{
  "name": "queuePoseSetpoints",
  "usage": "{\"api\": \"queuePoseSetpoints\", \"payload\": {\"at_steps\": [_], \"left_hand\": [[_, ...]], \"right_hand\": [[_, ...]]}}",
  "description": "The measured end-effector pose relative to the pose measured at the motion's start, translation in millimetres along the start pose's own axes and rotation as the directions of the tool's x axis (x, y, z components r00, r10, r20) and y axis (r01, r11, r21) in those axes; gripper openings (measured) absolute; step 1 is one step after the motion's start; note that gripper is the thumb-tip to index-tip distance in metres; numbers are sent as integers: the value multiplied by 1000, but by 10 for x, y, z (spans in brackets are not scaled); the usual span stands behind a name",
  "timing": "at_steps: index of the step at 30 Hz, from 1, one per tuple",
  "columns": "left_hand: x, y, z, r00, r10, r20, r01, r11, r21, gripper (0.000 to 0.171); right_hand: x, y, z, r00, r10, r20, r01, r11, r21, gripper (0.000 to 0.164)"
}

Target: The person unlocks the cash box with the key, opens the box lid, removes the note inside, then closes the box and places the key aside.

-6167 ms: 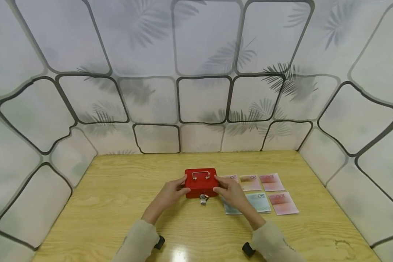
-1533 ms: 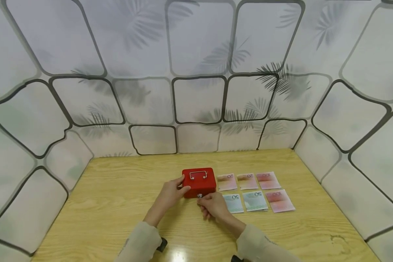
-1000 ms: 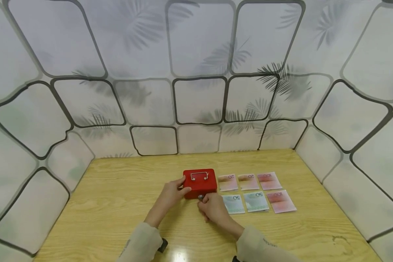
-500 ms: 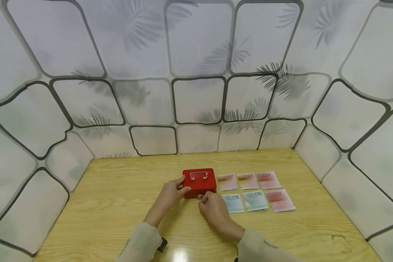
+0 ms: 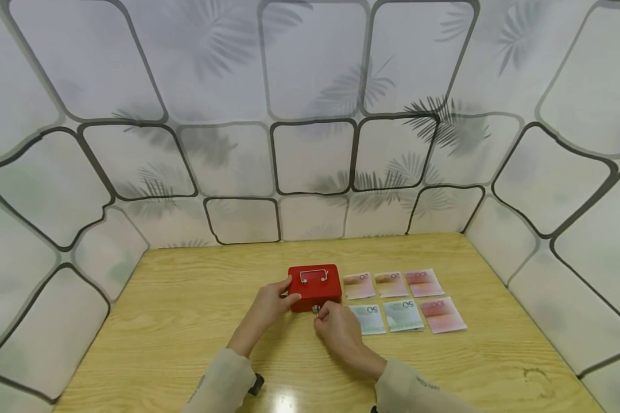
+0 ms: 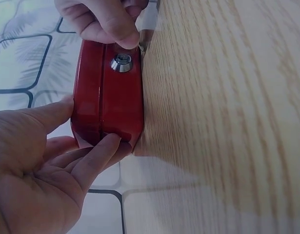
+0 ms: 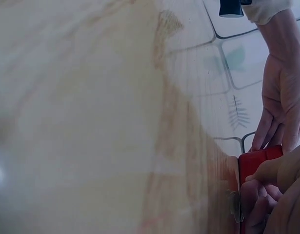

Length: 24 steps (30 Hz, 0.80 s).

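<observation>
A red metal cash box, lid down, stands on the table with a wire handle on top. My left hand grips its left end, thumb on the front corner and fingers round the side. At its front, my right hand is curled beside the round silver lock. No key stands in the lock face in the left wrist view. Right thumb and index finger pinch something small, mostly hidden; shiny metal like keys shows beside the fingers in the right wrist view.
Right of the box lie folded banknotes in two rows: 20s and a 100 behind, 50s and another 100 in front. A patterned curtain encloses the wooden table at back and sides.
Six seconds ago both hands held the box's ends and keys hung at the lock. Since then my right hand has moved to the lock; over the last second both hands stay nearly still.
</observation>
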State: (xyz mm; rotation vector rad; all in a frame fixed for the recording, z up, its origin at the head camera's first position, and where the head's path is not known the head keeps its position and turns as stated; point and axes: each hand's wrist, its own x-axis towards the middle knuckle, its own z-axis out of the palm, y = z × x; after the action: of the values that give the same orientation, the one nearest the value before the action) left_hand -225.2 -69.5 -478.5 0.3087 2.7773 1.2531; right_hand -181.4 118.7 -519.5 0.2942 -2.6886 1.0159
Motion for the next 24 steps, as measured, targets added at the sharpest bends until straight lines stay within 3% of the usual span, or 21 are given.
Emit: {"api": "queuePoseSetpoints", "payload": {"at_steps": [9,16,24], "left_hand": [[19,4,7,1000,-16,1,16,1000,15,60],[17,17,7,999,-35,-1,35,999,3,60],[13,15,15,999,24,-27,-23,999,34,59]], "right_hand": [[19,14,4,998,42,43,-44,998,50,16],[31,11,1,998,10,60,-15,997,79,22],[40,47,-10,990,83,116,-102,981,165,17]]}}
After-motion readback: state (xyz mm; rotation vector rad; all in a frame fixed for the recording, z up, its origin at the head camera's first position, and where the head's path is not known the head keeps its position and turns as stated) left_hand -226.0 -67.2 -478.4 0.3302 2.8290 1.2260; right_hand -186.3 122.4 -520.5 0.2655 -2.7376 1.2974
